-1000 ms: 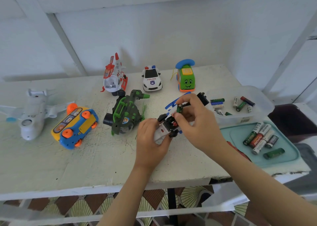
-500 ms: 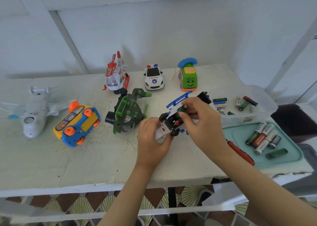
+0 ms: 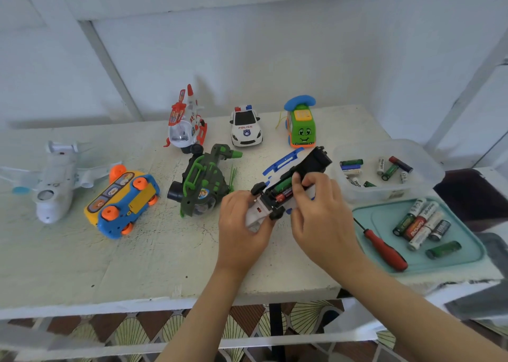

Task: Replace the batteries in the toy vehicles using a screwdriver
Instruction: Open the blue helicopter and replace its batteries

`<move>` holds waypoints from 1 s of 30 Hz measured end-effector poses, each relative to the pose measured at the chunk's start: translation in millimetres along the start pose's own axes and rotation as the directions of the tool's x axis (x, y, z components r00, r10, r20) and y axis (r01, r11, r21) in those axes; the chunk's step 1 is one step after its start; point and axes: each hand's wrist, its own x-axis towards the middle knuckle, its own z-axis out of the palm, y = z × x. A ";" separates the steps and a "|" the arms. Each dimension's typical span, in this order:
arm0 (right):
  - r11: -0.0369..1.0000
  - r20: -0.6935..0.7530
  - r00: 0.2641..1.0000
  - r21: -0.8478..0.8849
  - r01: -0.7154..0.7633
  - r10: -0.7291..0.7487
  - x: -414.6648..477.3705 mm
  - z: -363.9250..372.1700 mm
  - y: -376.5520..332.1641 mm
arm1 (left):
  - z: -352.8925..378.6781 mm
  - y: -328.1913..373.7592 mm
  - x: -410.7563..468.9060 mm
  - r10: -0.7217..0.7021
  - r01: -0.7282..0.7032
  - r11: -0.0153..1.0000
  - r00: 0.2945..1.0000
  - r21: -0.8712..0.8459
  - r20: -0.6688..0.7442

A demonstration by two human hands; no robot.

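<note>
- Nearest, the left hand (image 3: 242,229) curls round the white nose of the upturned toy vehicle (image 3: 316,161), gripping it over the table (image 3: 82,265).
- Right hand (image 3: 321,218), fingers bent, clasps the vehicle's middle. Its fingertips touch a green battery (image 3: 281,183) seated in the open bay beside a red battery (image 3: 284,195).
- Teal tray (image 3: 467,254), right: loose batteries (image 3: 420,224); a red-handled screwdriver (image 3: 384,249) lies across its left rim.
- Clear tub (image 3: 428,169), beyond: mixed batteries (image 3: 384,169).
- Vehicle's long axis runs near-left to far-right, black end toward the tub.

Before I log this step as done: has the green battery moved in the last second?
Yes: the battery went down and left, away from the box, into the car.
</note>
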 end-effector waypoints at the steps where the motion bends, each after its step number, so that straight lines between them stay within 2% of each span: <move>1: 1.000 -0.002 1.000 -0.003 0.004 -0.004 -0.6 0.9 0.5 | 0.3 -0.2 0.1 0.002 -0.002 1.000 1.000 0.001 0.000; 9: 0.996 0.003 0.999 0.070 0.048 -0.048 0.6 0.8 7.8 | 1.2 -0.5 -0.2 0.027 -0.027 1.000 0.999 -0.007 -0.028; 11: 0.965 -0.014 1.000 0.262 0.021 -0.018 -9.3 1.8 8.7 | 1.8 -0.6 -0.2 0.027 -0.027 1.000 0.999 -0.009 -0.032; 13: 0.827 -0.064 0.980 0.549 -0.122 0.187 -18.6 -0.4 3.7 | 1.8 -0.5 -0.2 0.028 -0.028 1.000 0.999 -0.014 -0.034; 14: 0.741 -0.075 0.944 0.641 -0.200 0.320 -19.6 -1.4 1.6 | 1.6 -0.3 -0.1 0.027 -0.028 0.999 0.999 -0.021 -0.034; 16: 0.588 -0.032 0.847 0.734 -0.340 0.530 -13.5 -2.1 0.7 | 0.9 0.3 0.4 0.030 -0.031 0.999 0.999 -0.030 -0.026; 18: 0.519 0.011 0.803 0.758 -0.395 0.595 -3.0 -1.1 7.7 | 0.7 0.5 0.1 0.038 -0.038 0.999 0.999 -0.029 -0.026; 22: 0.620 -0.050 0.852 0.707 -0.339 0.522 12.4 -5.1 15.7 | 1.3 -1.4 -0.5 0.042 -0.043 0.999 0.999 -0.026 -0.030; 25: 0.710 -0.145 0.895 0.667 -0.226 0.422 16.7 -9.2 12.7 | 1.5 -1.8 -0.8 0.040 -0.040 0.999 0.999 -0.027 -0.029; 27: 0.773 -0.198 0.933 0.623 -0.117 0.301 16.9 -10.4 10.5 | 1.6 -1.3 -0.5 0.040 -0.041 0.999 0.999 -0.026 -0.031; 30: 0.853 -0.230 0.972 0.515 0.091 0.036 14.5 -7.1 12.0 | 2.0 -1.6 0.2 0.036 -0.037 0.999 0.999 -0.030 -0.035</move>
